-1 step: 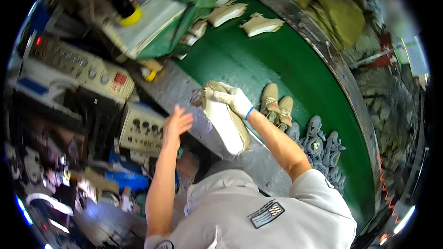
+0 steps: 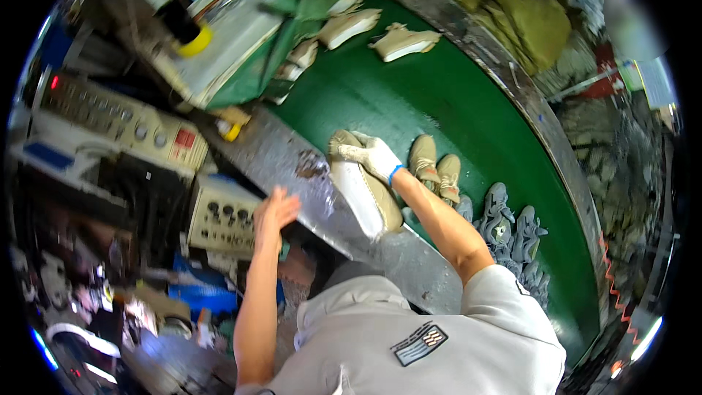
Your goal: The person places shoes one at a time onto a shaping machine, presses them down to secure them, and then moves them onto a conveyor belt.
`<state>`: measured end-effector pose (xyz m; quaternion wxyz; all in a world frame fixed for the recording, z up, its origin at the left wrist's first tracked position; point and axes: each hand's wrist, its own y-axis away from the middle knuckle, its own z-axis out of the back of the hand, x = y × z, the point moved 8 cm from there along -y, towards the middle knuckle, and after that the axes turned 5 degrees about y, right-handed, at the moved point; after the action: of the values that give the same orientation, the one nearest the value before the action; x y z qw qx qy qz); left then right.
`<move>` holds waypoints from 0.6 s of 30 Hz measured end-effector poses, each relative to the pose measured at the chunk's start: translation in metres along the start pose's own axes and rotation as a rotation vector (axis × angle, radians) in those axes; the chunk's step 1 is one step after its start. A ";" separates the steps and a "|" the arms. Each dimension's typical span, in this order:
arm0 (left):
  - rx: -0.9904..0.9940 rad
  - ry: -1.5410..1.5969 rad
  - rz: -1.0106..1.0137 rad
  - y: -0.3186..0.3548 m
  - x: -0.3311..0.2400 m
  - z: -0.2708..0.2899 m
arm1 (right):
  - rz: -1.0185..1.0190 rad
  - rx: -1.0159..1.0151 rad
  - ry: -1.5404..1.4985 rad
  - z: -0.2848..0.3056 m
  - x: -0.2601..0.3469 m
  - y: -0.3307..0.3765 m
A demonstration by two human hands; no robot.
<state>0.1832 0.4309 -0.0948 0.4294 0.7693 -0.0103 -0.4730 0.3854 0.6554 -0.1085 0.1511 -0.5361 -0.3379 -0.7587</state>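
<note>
My right hand [image 2: 371, 158], in a white glove with a blue cuff, grips the far end of a beige shoe [image 2: 380, 201]. The shoe is tilted, with its white sole turned toward my left and its near end above the grey metal ledge [image 2: 431, 271]. My bare left hand [image 2: 276, 211] hovers to the left of the shoe, apart from it. Its fingers are stretched out, slightly blurred, with nothing in them. Just right of my right wrist, a pair of beige laced shoes [image 2: 436, 167] stands on the green belt [image 2: 486, 124].
Several grey shoes [image 2: 500, 227] stand farther right on the belt. More beige shoes [image 2: 404, 42] lie at its far end, beside a green cloth cover [image 2: 322, 0]. Control boxes with knobs [image 2: 227, 216] stand at left. Olive sacks [image 2: 530, 25] are piled beyond the belt's far edge.
The shoe in my right hand has turned a little, so less of its sole and more of its side shows. My left hand has dropped slightly toward me.
</note>
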 end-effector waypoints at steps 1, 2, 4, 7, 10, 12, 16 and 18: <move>-0.019 -0.061 0.001 0.005 0.010 0.010 | -0.156 -0.070 0.372 0.031 -0.011 -0.019; -0.039 -0.089 0.029 0.005 0.031 0.025 | -0.318 -0.124 0.738 0.058 -0.018 -0.031; -0.024 -0.185 0.052 0.016 0.041 0.022 | -0.385 -0.264 1.009 0.097 -0.075 -0.060; -0.093 -0.293 0.056 0.027 0.058 0.030 | -0.258 0.091 1.384 0.105 -0.169 -0.109; -0.173 -0.352 0.102 0.043 0.086 0.062 | -0.440 0.067 1.158 0.127 -0.155 -0.165; -0.249 -0.290 0.171 0.065 0.118 0.084 | -0.464 -0.088 0.991 0.158 -0.108 -0.205; -0.386 -0.298 0.383 0.086 0.138 0.096 | -0.520 -0.752 0.371 0.275 -0.153 -0.291; -0.371 -0.220 0.408 0.092 0.147 0.091 | -0.263 -0.876 -0.012 0.305 -0.180 -0.342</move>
<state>0.2337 0.2514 -0.1554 0.6453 0.6038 -0.1246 -0.4511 0.4683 1.0856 -0.3327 -0.1894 -0.5065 -0.0512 -0.8396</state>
